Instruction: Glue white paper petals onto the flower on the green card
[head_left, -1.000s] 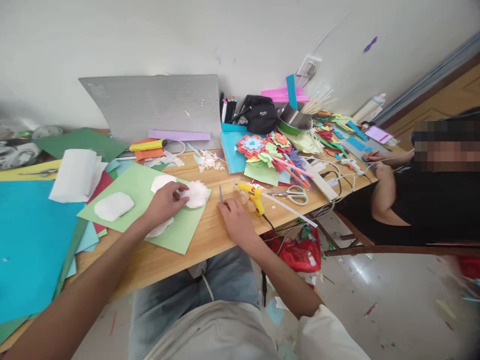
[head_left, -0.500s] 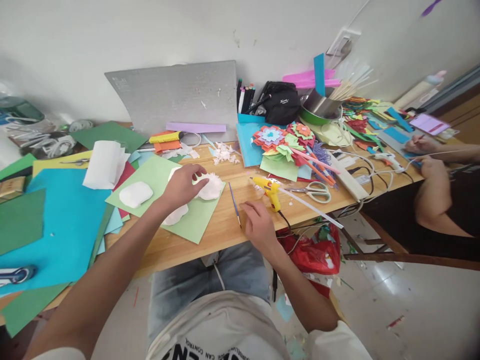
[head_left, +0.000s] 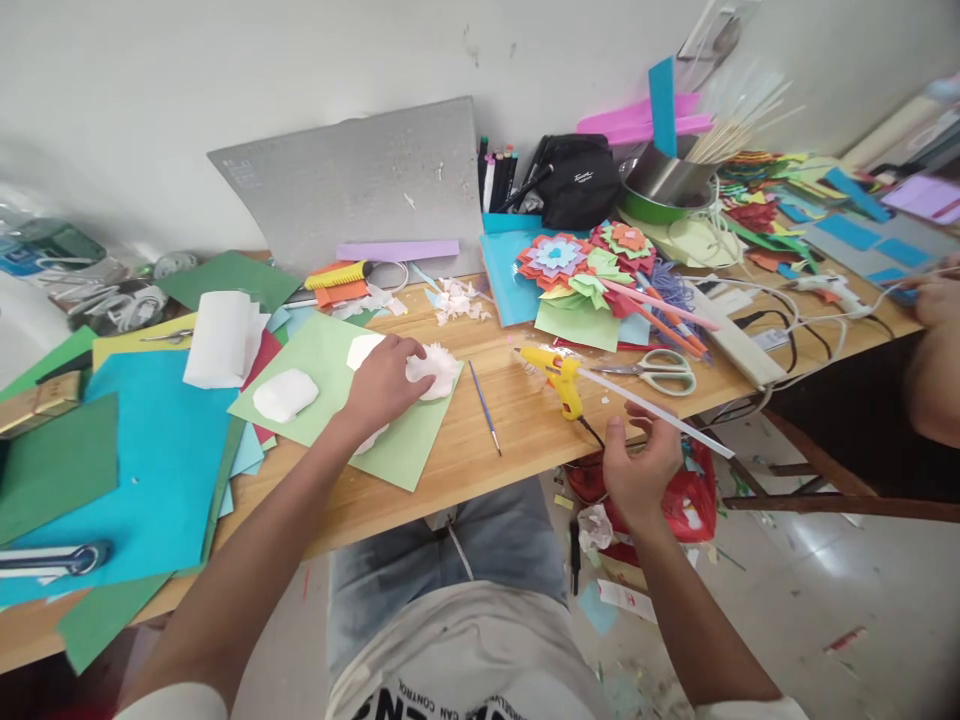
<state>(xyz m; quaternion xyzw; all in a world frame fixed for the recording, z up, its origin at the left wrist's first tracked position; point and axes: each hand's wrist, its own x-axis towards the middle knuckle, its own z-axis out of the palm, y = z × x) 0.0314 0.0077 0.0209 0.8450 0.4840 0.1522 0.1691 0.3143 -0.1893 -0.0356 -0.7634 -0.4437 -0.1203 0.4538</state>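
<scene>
My left hand (head_left: 386, 382) rests with curled fingers on a white fringed paper flower (head_left: 433, 370), which lies on a light green sheet (head_left: 330, 370). My right hand (head_left: 639, 466) hovers off the table's front edge, fingers loosely curled and apart, with nothing in them; it is just below a long white strip (head_left: 660, 412) that juts over the edge. A yellow glue gun (head_left: 559, 372) and a thin blue stick (head_left: 484, 406) lie between my hands. A white paper pad (head_left: 285, 394) sits on the green sheet to the left.
Scissors (head_left: 656, 368), layered paper flowers (head_left: 581, 268), a black pouch (head_left: 577, 190) and a metal bowl (head_left: 664, 182) crowd the right. A grey mat (head_left: 352, 190) leans on the wall. Blue paper (head_left: 127, 460) covers the left. Another person's arm (head_left: 934, 360) is at far right.
My right hand lifted off the table beside the blue stick and moved right and toward me, past the edge. The view swung left; my left hand stayed on the white flower.
</scene>
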